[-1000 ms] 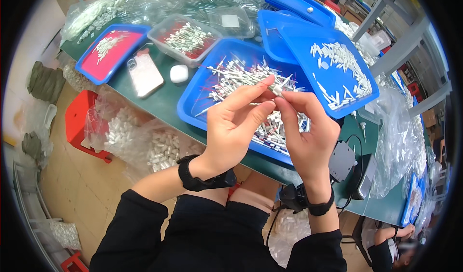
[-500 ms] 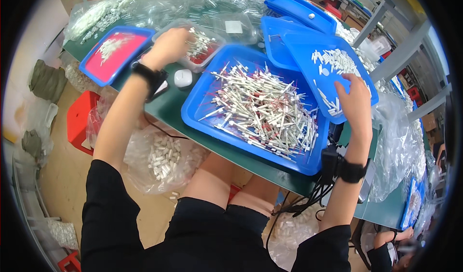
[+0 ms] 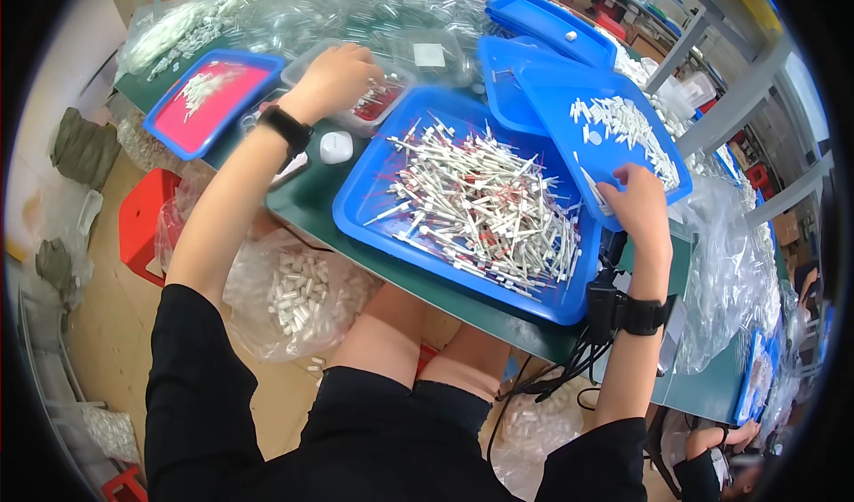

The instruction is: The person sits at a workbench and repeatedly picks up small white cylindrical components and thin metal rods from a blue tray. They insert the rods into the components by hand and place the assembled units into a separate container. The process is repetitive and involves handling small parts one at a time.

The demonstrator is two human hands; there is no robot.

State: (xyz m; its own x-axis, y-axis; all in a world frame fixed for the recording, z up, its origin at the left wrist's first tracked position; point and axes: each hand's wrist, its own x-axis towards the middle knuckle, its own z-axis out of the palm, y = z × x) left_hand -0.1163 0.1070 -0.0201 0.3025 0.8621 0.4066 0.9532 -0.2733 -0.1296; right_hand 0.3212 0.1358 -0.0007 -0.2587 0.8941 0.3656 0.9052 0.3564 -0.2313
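A big blue tray [image 3: 374,219] in front of me holds a heap of thin white sticks with red tips [image 3: 480,204]. My left hand [image 3: 334,79] reaches far left into a clear plastic box [image 3: 391,101] of small white parts on red, fingers curled down into it. My right hand [image 3: 636,204] rests on the near edge of a raised blue tray [image 3: 551,101] that carries small white tubes [image 3: 623,124]; its fingers are bent, and what they hold is hidden. Both wrists wear black bands.
A red-lined blue tray [image 3: 213,101] sits at far left. A white round cap [image 3: 336,146] lies on the green table [image 3: 311,199]. Clear bags of white parts hang below the table edge [image 3: 294,293]. More blue trays and plastic bags crowd the back and right.
My hands were together over the big tray pinching a stick. They have parted: the left went to the clear box, the right to the raised tray.
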